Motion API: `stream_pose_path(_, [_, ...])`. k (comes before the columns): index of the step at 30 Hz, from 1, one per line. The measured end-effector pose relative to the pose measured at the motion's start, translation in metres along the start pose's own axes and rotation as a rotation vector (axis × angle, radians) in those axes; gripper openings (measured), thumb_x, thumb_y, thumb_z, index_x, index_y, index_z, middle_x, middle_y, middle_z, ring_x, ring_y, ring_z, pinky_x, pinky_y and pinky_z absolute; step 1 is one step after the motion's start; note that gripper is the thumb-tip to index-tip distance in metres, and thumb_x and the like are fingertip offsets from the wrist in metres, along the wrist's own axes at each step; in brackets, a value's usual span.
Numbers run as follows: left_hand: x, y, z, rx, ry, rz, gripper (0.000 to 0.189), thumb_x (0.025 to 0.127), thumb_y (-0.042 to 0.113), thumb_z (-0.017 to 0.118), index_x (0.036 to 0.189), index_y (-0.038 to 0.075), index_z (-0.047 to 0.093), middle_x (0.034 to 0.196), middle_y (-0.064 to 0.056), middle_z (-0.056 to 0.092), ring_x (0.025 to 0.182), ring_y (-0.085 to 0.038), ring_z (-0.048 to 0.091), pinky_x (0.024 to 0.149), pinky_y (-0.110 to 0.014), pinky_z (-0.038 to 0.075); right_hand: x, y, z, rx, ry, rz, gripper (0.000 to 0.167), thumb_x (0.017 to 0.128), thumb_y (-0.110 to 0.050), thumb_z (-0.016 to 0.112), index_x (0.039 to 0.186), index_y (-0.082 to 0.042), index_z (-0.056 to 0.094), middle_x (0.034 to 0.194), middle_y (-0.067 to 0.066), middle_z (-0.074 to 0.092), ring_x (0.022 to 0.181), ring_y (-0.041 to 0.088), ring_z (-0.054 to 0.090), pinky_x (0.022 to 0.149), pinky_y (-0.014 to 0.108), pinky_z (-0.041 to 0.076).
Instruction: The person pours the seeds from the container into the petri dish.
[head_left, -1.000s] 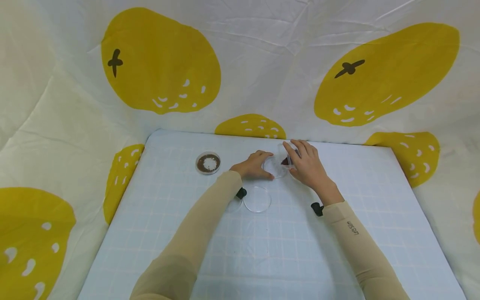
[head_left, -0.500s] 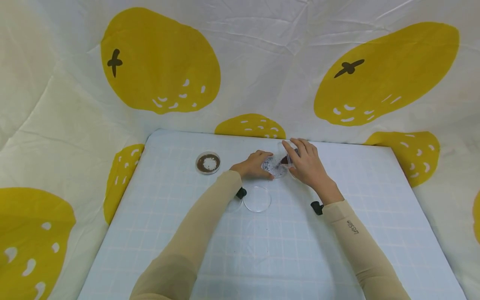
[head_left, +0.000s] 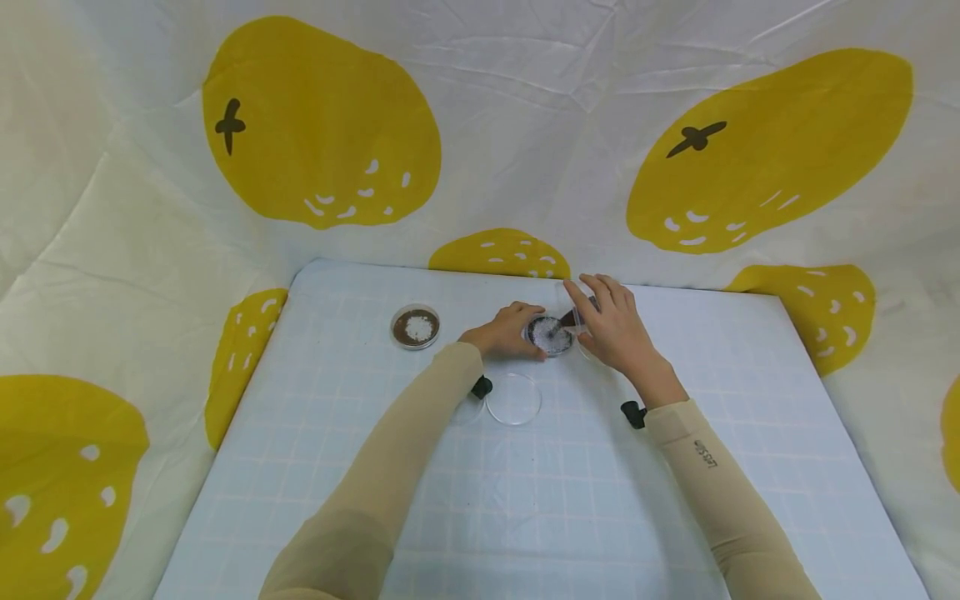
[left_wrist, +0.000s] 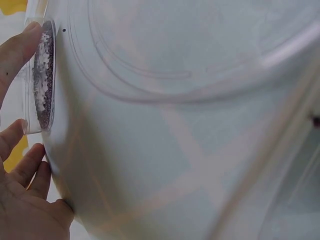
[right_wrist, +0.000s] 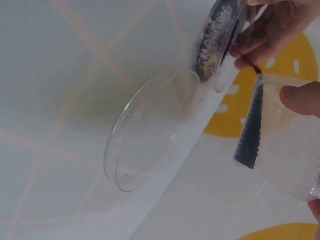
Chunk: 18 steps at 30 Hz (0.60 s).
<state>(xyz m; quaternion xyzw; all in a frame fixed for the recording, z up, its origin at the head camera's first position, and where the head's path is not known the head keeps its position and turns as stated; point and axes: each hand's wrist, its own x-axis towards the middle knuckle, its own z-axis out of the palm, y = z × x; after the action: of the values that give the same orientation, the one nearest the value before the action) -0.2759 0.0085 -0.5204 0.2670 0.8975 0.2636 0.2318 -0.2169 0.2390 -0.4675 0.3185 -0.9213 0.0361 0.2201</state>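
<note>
My left hand (head_left: pixel 506 333) holds a clear petri dish (head_left: pixel 550 335) at its side, thumb and fingers around the rim. Dark granules speckle a white layer inside it, as the left wrist view shows along the dish's edge (left_wrist: pixel 44 75). My right hand (head_left: pixel 617 333) grips a clear plastic cup (right_wrist: pixel 290 150), tipped toward the dish. Dark granules (right_wrist: pixel 250 130) lie against the cup's lower wall, and a thin dark stream (right_wrist: pixel 256 67) runs from its lip over the dish. Part of the cup is hidden behind the right fingers in the head view.
Left of the hands stands another petri dish (head_left: pixel 416 326) with brown material and a white patch. A clear round lid or dish (head_left: pixel 513 424) lies nearer me, overlapping another clear rim (head_left: pixel 468 419) by the left wrist. One more clear dish (right_wrist: pixel 106 155) lies under my right hand.
Dark granules have spread over the held dish, which looked clear and whitish a second ago. The cup has stayed tipped, and both hands have barely moved.
</note>
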Motion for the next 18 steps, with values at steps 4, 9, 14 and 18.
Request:
stream_pose_path(4, [0.0000, 0.0002, -0.0002, 0.009, 0.000, 0.006, 0.094, 0.083, 0.055, 0.077, 0.158, 0.026, 0.028, 0.160, -0.008, 0.024, 0.146, -0.028, 0.022, 0.114, -0.054, 0.028, 0.0004, -0.0004, -0.0021, -0.001, 0.005, 0.002, 0.103, 0.066, -0.010, 0.094, 0.152, -0.006, 0.039, 0.147, 0.025, 0.039, 0.134, 0.047, 0.034, 0.104, 0.064, 0.034])
stream_pose_path(9, [-0.0011, 0.0011, -0.0004, 0.017, -0.006, 0.002, 0.094, 0.084, 0.056, 0.076, 0.158, 0.026, 0.027, 0.160, -0.008, 0.023, 0.146, -0.028, 0.023, 0.114, -0.053, 0.029, 0.0011, -0.0007, -0.0049, -0.010, 0.012, -0.001, 0.102, 0.065, -0.011, 0.095, 0.151, -0.006, 0.040, 0.146, 0.026, 0.040, 0.133, 0.047, 0.035, 0.104, 0.063, 0.034])
stream_pose_path(14, [-0.0018, 0.0018, -0.0004, 0.019, -0.008, -0.008, 0.094, 0.083, 0.057, 0.076, 0.158, 0.028, 0.027, 0.161, -0.007, 0.022, 0.146, -0.027, 0.022, 0.114, -0.054, 0.030, 0.0012, -0.0005, -0.0072, -0.024, 0.022, -0.007, 0.102, 0.065, -0.011, 0.095, 0.151, -0.006, 0.040, 0.146, 0.026, 0.040, 0.133, 0.047, 0.035, 0.103, 0.063, 0.035])
stream_pose_path(18, [-0.0032, 0.0034, -0.0014, 0.012, -0.008, -0.009, 0.093, 0.084, 0.057, 0.075, 0.158, 0.028, 0.027, 0.161, -0.007, 0.022, 0.146, -0.027, 0.022, 0.113, -0.055, 0.030, 0.0020, 0.0000, -0.0088, -0.034, 0.030, -0.010, 0.103, 0.065, -0.011, 0.095, 0.152, -0.007, 0.039, 0.146, 0.026, 0.040, 0.133, 0.047, 0.036, 0.102, 0.064, 0.036])
